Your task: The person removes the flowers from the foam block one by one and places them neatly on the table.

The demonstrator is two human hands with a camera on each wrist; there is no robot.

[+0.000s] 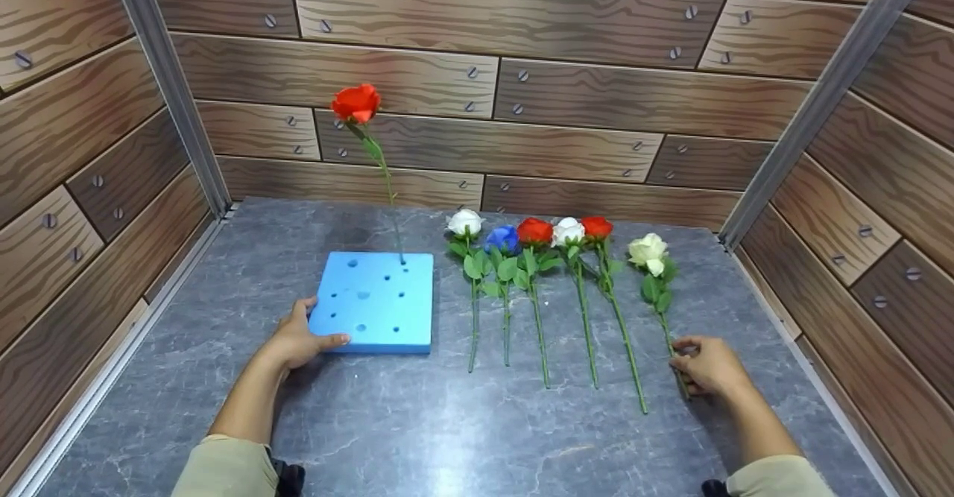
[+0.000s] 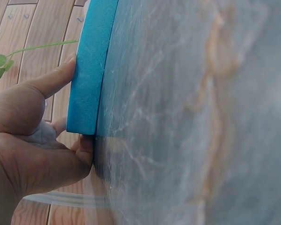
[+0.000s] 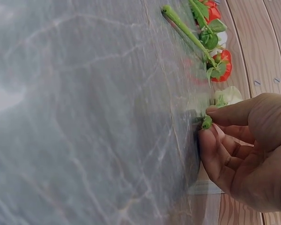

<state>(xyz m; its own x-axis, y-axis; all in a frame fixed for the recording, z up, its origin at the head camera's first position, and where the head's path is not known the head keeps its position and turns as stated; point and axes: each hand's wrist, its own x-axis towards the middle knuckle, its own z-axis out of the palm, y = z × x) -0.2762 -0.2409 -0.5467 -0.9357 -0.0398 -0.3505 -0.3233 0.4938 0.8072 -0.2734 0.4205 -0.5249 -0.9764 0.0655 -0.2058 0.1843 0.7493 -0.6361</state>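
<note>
A blue foam block (image 1: 373,311) with several holes in its top lies on the tabletop. One red rose (image 1: 356,103) stands in a hole near its back right corner, leaning a little left. My left hand (image 1: 298,340) holds the block at its front left corner; in the left wrist view the thumb (image 2: 61,75) lies against the holed face and other fingers are at the side. Far to the right, my right hand (image 1: 712,366) pinches the lower stem of a cream rose (image 1: 648,252) between thumb and fingers. The cut stem end (image 3: 206,123) pokes out in the right wrist view.
Between the hands lie several roses, heads toward the back: a white rose (image 1: 465,223), a blue rose (image 1: 502,239), a red rose (image 1: 535,232), another white rose (image 1: 569,231) and another red rose (image 1: 597,228). Wood-patterned walls (image 1: 417,87) enclose the grey marbled tabletop (image 1: 387,422).
</note>
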